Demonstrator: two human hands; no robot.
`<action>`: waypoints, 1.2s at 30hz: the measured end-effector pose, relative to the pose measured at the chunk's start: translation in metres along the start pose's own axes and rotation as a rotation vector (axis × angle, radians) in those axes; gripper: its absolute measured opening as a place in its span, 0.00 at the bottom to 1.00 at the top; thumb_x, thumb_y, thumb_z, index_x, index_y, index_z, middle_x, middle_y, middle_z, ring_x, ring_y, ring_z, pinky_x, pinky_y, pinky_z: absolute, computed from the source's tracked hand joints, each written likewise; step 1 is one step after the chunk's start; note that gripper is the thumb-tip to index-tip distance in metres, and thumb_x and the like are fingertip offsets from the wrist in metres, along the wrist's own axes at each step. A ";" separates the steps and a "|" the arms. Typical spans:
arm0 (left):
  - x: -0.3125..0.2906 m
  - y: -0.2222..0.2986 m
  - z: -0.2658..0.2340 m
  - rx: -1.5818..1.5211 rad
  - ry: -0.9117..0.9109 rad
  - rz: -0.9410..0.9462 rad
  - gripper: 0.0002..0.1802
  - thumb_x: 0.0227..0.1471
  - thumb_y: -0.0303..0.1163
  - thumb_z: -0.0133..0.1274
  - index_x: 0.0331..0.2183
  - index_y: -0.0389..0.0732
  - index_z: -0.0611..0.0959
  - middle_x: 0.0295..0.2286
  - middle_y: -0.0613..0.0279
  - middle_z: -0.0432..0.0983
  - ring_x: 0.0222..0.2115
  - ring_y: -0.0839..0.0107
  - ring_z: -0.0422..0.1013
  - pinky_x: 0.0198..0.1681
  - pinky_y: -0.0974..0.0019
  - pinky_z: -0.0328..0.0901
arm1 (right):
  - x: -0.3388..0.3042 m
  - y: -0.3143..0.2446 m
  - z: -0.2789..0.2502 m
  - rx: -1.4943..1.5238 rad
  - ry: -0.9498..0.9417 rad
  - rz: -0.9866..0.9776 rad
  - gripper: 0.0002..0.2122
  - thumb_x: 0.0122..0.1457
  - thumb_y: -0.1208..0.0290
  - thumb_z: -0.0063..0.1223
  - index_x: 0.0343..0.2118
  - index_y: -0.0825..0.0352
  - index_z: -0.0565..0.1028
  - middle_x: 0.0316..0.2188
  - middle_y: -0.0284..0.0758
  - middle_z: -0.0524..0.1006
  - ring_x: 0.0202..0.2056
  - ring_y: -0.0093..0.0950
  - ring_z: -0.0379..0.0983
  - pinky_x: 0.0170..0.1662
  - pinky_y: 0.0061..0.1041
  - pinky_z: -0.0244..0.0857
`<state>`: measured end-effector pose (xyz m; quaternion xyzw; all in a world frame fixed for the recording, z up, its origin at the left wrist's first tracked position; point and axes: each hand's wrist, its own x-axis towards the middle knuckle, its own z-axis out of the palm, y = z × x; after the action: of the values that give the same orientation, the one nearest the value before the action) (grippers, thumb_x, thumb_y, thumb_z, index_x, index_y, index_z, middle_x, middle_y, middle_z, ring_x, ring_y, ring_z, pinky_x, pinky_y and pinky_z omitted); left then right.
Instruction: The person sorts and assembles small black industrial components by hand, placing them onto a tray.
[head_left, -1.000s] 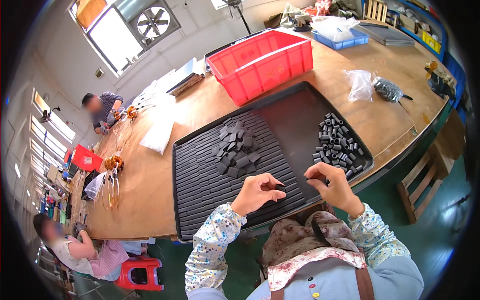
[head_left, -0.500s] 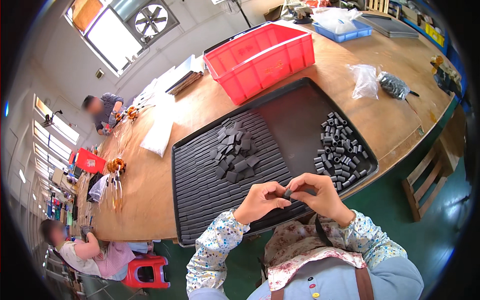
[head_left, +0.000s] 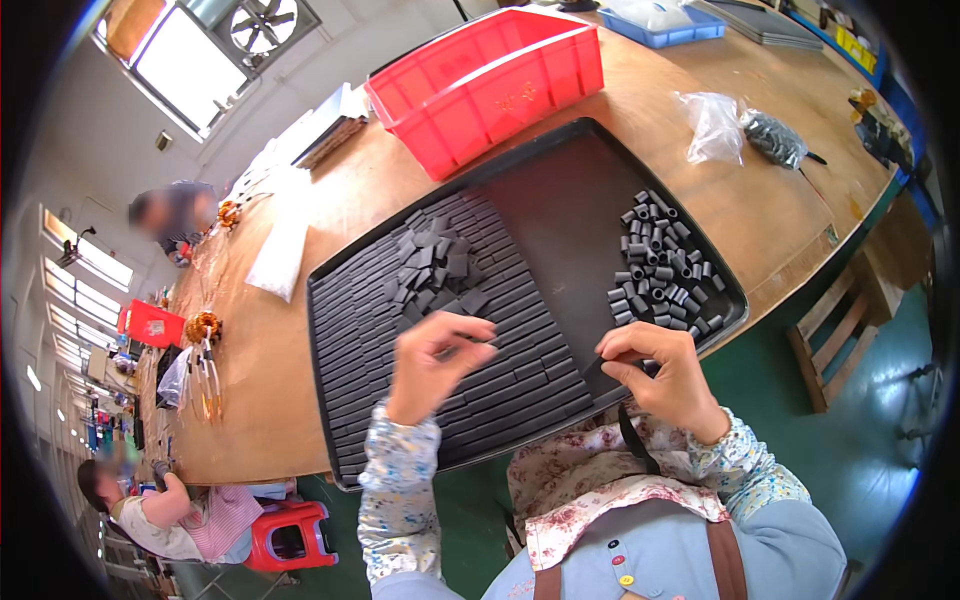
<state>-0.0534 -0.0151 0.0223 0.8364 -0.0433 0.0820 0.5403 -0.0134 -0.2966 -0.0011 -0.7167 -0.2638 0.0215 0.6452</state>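
My left hand [head_left: 440, 362] is over the tray's left half, just below a loose pile of flat dark grey pieces [head_left: 437, 265]. Motion softens its outline; the curled fingers and thumb stand a little apart, and I see nothing held. My right hand [head_left: 655, 372] is near the tray's bare strip, below a heap of short grey tubes [head_left: 660, 265]. Its thumb and forefinger come together in a pinch; whatever is between them is too small and dark to name. Close-set rows of dark grey strips [head_left: 500, 385] fill the left part of the black tray [head_left: 560, 215].
Behind the tray stands a red crate [head_left: 490, 95]. Plastic bags [head_left: 712, 128], one with dark contents, lie to the right on the wooden table [head_left: 780, 225]. A blue bin [head_left: 665, 28] sits farther back. Two people work at the left, one on a red stool [head_left: 290, 540].
My hands have parted from their shared pinch on a small dark piece. The left has moved leftward toward the flat pieces; the right has shifted slightly right. The view has tilted a little.
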 end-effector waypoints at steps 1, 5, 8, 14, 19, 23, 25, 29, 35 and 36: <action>0.003 -0.004 -0.015 0.197 0.076 0.050 0.13 0.42 0.19 0.64 0.35 0.38 0.84 0.34 0.64 0.79 0.32 0.77 0.74 0.37 0.73 0.69 | -0.001 -0.006 -0.007 -0.009 0.002 0.012 0.06 0.48 0.86 0.59 0.29 0.71 0.77 0.31 0.38 0.79 0.32 0.30 0.78 0.35 0.25 0.70; -0.008 -0.035 -0.055 0.742 0.149 0.284 0.18 0.35 0.29 0.69 0.33 0.41 0.85 0.33 0.63 0.78 0.35 0.67 0.70 0.37 0.68 0.66 | -0.001 -0.006 -0.016 -0.407 -0.116 -0.018 0.02 0.50 0.77 0.60 0.27 0.66 0.78 0.25 0.33 0.76 0.28 0.34 0.71 0.32 0.30 0.66; -0.018 -0.044 -0.057 0.671 0.163 0.221 0.17 0.34 0.30 0.69 0.32 0.41 0.84 0.32 0.64 0.77 0.33 0.69 0.69 0.35 0.69 0.65 | 0.000 0.003 -0.013 -0.504 -0.300 -0.184 0.02 0.49 0.73 0.61 0.26 0.62 0.79 0.21 0.31 0.72 0.29 0.32 0.66 0.33 0.31 0.64; -0.020 -0.042 -0.054 0.556 0.181 0.022 0.15 0.36 0.28 0.70 0.25 0.39 0.79 0.22 0.68 0.73 0.25 0.76 0.67 0.25 0.73 0.63 | 0.014 -0.003 -0.021 -0.504 -0.295 -0.218 0.03 0.49 0.74 0.60 0.28 0.63 0.78 0.23 0.32 0.72 0.30 0.34 0.67 0.35 0.31 0.64; -0.029 -0.028 -0.045 0.075 0.183 -0.194 0.09 0.48 0.23 0.62 0.26 0.37 0.76 0.20 0.68 0.73 0.20 0.84 0.68 0.21 0.79 0.61 | 0.022 -0.006 -0.030 -0.647 -0.019 -0.257 0.08 0.45 0.81 0.60 0.30 0.67 0.77 0.29 0.35 0.73 0.34 0.36 0.69 0.39 0.32 0.65; -0.022 -0.017 -0.020 -0.266 0.059 -0.087 0.07 0.55 0.18 0.49 0.27 0.35 0.69 0.34 0.52 0.76 0.26 0.77 0.75 0.30 0.73 0.74 | 0.020 -0.008 -0.029 -0.682 -0.168 -0.215 0.14 0.43 0.81 0.62 0.36 0.67 0.75 0.35 0.36 0.73 0.38 0.37 0.69 0.42 0.33 0.66; -0.024 -0.020 -0.007 -0.349 -0.054 -0.140 0.07 0.56 0.17 0.49 0.27 0.34 0.69 0.35 0.49 0.76 0.29 0.74 0.76 0.35 0.70 0.75 | 0.018 -0.008 -0.024 -0.701 -0.177 -0.198 0.17 0.42 0.81 0.62 0.39 0.68 0.73 0.37 0.37 0.73 0.39 0.38 0.68 0.44 0.33 0.66; -0.023 -0.013 0.024 -0.408 -0.179 -0.105 0.10 0.51 0.15 0.55 0.34 0.34 0.72 0.38 0.53 0.74 0.39 0.71 0.74 0.42 0.68 0.74 | 0.022 -0.003 -0.015 -0.781 -0.174 -0.237 0.16 0.43 0.85 0.56 0.39 0.69 0.73 0.38 0.38 0.72 0.41 0.38 0.67 0.45 0.33 0.66; -0.019 -0.005 0.037 -0.359 -0.327 -0.149 0.12 0.49 0.16 0.58 0.38 0.30 0.78 0.35 0.57 0.76 0.37 0.73 0.75 0.43 0.69 0.72 | 0.026 0.006 -0.010 -0.874 -0.210 -0.278 0.16 0.40 0.88 0.51 0.36 0.67 0.75 0.34 0.34 0.73 0.38 0.36 0.67 0.43 0.31 0.66; -0.019 -0.006 0.037 -0.346 -0.348 -0.149 0.10 0.49 0.17 0.59 0.36 0.29 0.79 0.34 0.58 0.77 0.36 0.73 0.75 0.42 0.69 0.73 | 0.029 0.008 -0.008 -0.876 -0.163 -0.337 0.15 0.40 0.87 0.53 0.33 0.67 0.75 0.32 0.33 0.73 0.38 0.36 0.66 0.42 0.31 0.65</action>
<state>-0.0674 -0.0468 -0.0015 0.7340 -0.0873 -0.1119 0.6642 0.0169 -0.2926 0.0021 -0.8645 -0.4103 -0.1407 0.2540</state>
